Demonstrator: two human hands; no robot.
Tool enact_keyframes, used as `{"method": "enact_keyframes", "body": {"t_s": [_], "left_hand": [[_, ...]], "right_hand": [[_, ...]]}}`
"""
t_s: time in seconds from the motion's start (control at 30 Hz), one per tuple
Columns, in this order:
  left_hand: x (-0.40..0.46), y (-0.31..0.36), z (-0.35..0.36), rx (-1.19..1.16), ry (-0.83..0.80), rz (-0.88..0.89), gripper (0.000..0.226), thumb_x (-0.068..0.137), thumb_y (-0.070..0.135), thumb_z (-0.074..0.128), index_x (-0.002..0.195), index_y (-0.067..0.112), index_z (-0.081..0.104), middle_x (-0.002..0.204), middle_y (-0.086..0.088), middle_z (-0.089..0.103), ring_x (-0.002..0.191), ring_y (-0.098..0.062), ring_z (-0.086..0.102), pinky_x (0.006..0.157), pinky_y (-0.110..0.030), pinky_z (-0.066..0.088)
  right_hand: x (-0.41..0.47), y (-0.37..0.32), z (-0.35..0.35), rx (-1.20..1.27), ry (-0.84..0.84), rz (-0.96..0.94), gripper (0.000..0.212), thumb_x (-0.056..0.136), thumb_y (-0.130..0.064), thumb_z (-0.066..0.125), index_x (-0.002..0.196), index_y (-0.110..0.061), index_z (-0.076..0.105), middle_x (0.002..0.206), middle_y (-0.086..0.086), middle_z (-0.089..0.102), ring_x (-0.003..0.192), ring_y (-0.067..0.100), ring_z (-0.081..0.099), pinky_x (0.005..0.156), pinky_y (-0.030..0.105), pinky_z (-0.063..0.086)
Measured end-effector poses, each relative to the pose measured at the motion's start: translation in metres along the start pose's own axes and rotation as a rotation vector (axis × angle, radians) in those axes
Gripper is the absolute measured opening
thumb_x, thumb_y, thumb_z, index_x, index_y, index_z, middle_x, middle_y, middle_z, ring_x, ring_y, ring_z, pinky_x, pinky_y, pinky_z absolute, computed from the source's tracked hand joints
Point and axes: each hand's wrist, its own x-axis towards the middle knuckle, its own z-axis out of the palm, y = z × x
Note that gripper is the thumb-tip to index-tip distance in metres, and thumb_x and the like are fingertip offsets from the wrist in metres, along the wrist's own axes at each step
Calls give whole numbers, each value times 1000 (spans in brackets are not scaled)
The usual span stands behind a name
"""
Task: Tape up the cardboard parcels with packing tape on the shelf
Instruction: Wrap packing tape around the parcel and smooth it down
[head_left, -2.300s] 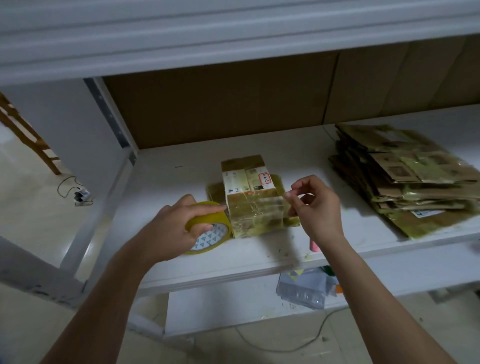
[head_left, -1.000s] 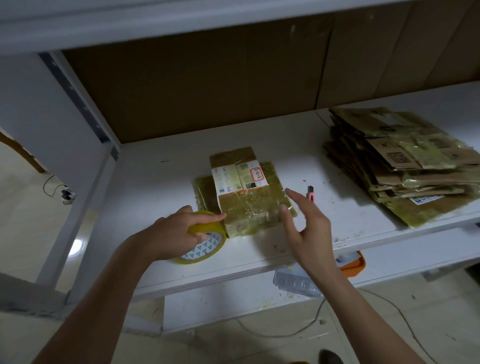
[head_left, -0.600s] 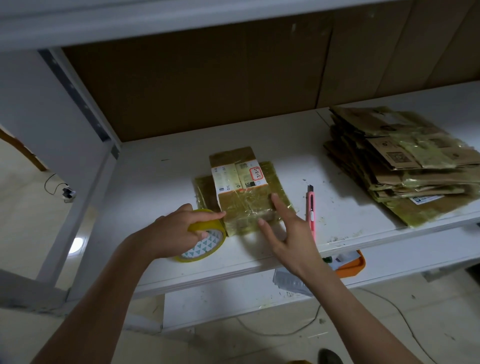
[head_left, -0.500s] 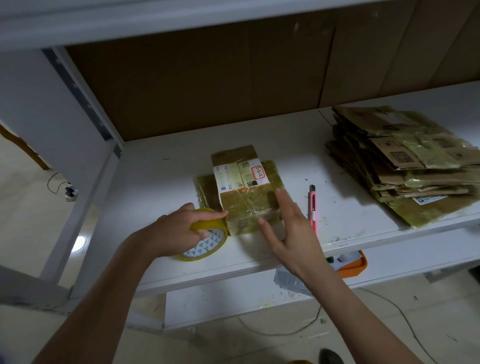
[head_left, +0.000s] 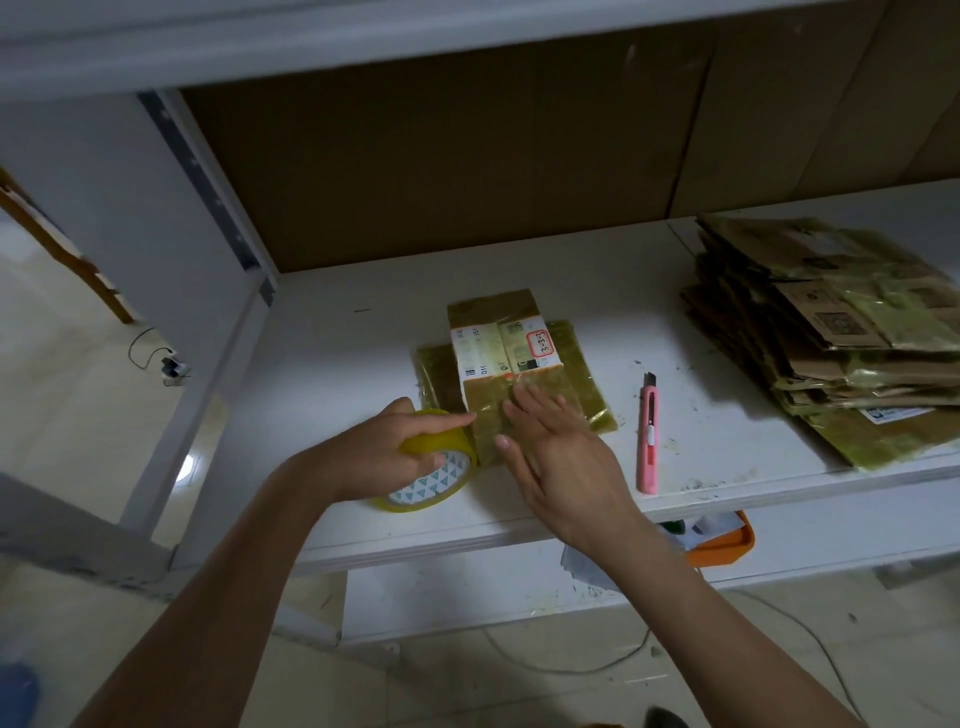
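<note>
Taped cardboard parcel (head_left: 511, 364) is lying at frame centre on the white shelf (head_left: 363, 364), white label with red-outlined "3-3-3" facing up. Right hand (head_left: 556, 452) is pressing flat on its near end, fingers straight. Left hand (head_left: 384, 447) is gripping the yellow packing tape roll (head_left: 431, 467), which is touching the parcel's lower-left corner. Pink utility knife (head_left: 648, 436) is lying just right of the hand. Stack of flattened taped cartons (head_left: 841, 332) is sitting at right edge.
</note>
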Motion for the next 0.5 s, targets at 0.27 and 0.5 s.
{"method": "enact_keyframes", "body": {"t_s": [0.27, 0.5], "left_hand": [[6, 5, 5, -489, 58, -22, 40, 93, 33, 63, 122, 54, 46, 117, 11, 62, 93, -6, 67, 78, -23, 56], [8, 0, 5, -566, 137, -119, 34, 81, 35, 74, 112, 28, 60, 109, -6, 66, 92, -26, 70, 70, -33, 60]], "right_hand": [[13, 7, 21, 126, 65, -22, 54, 100, -44, 29, 137, -17, 56, 149, 2, 45, 144, 15, 32, 121, 38, 14], [20, 20, 19, 213, 117, -23, 44, 100, -42, 34, 125, -22, 65, 141, -3, 55, 136, 10, 42, 118, 30, 12]]}}
